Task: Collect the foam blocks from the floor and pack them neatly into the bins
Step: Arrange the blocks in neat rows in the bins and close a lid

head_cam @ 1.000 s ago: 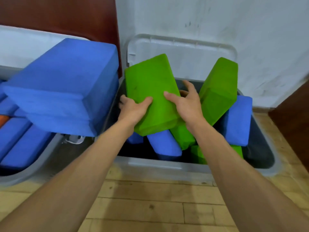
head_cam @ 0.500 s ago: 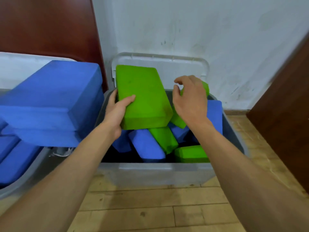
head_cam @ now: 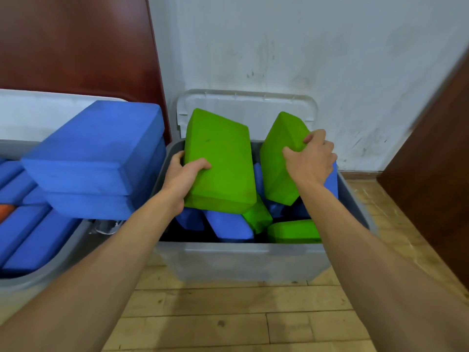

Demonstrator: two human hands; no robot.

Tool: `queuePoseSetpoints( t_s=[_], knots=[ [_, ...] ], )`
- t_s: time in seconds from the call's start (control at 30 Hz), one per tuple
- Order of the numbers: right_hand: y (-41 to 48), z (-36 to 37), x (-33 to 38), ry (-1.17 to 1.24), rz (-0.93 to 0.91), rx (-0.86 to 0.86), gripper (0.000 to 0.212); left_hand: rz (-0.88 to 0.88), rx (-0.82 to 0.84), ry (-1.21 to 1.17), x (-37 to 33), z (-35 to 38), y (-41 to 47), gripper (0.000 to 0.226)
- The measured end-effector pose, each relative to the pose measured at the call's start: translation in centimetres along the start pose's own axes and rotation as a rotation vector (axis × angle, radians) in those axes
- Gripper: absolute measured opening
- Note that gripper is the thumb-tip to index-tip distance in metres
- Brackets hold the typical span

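Green foam fills both grips. The left hand [head_cam: 186,174] clamps the near left edge of the larger green block [head_cam: 220,161], thumb on its broad face and fingers wrapped behind. The right hand [head_cam: 313,161] curls over the upper right edge of the second green block [head_cam: 278,161]. Each hand sits on the outer side of its own block, so the two blocks lie between the hands, side by side and just apart. Both long axes run up and away from the person, tilted toward the open lid [head_cam: 248,105], and their far ends stand well above the rim of the grey bin [head_cam: 241,252]. Beneath them is a loose jumble: blue blocks [head_cam: 228,224] lie at angles, and a flat green block [head_cam: 294,231] sits at the near right. Packing them neatly probably means tipping each long axis down to lie level, and the left block, held low, looks the readier to lay flat. Beside this bin, the left bin [head_cam: 38,278] holds stacked blue blocks [head_cam: 96,148] piled above its rim, on a wooden floor [head_cam: 228,313].
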State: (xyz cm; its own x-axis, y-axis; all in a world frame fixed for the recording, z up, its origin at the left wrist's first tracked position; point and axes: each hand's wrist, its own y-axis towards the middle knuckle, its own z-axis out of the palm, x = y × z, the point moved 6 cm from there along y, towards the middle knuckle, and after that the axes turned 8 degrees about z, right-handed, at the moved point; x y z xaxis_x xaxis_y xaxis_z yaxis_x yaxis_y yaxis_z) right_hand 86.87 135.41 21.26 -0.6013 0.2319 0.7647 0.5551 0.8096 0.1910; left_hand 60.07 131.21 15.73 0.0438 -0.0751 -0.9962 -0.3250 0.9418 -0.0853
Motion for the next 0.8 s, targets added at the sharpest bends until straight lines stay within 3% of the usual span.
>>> queuePoseSetpoints(
  t_s=[0.13, 0.23, 0.3, 0.37, 0.43, 0.6, 0.7, 0.8],
  knots=[
    [-0.6, -1.5, 0.4, 0.419, 0.053, -0.125, 0.038, 0.014, -0.059, 0.045, -0.3, -0.9, -0.5, 0.070],
    [-1.7, -0.4, 0.2, 0.775, 0.233, -0.060, 0.041, 0.013, -0.129, 0.029, -0.1, -1.6, -0.5, 0.073],
    [-2.0, 1.7, 0.5, 0.966, 0.422, 0.150, 0.046, -0.005, -0.133, -0.030, 0.0, -1.4, -0.6, 0.069],
    [-2.3, 4.1, 1.4, 1.083, 0.481, 0.475, 0.039, -0.025, -0.105, -0.123, -0.1, -0.9, -0.7, 0.064],
    [-3.2, 5.0, 2.1, 1.000, 0.455, 0.693, 0.024, -0.020, -0.086, -0.154, -0.5, -0.6, -0.5, 0.060],
    [-2.8, 4.7, 1.0, 0.606, 0.371, 0.875, 0.016, -0.021, -0.012, -0.093, -0.2, -0.7, -0.2, 0.059],
    [-3.4, 4.5, 0.0, 0.670, 0.453, 1.089, 0.013, -0.005, 0.077, 0.014, -0.1, -0.6, 0.0, 0.066],
    [-4.0, 4.4, 0.0, 0.681, 0.447, 1.159, 0.016, -0.024, 0.183, -0.018, -0.5, 0.5, -0.5, 0.056]
  ],
)
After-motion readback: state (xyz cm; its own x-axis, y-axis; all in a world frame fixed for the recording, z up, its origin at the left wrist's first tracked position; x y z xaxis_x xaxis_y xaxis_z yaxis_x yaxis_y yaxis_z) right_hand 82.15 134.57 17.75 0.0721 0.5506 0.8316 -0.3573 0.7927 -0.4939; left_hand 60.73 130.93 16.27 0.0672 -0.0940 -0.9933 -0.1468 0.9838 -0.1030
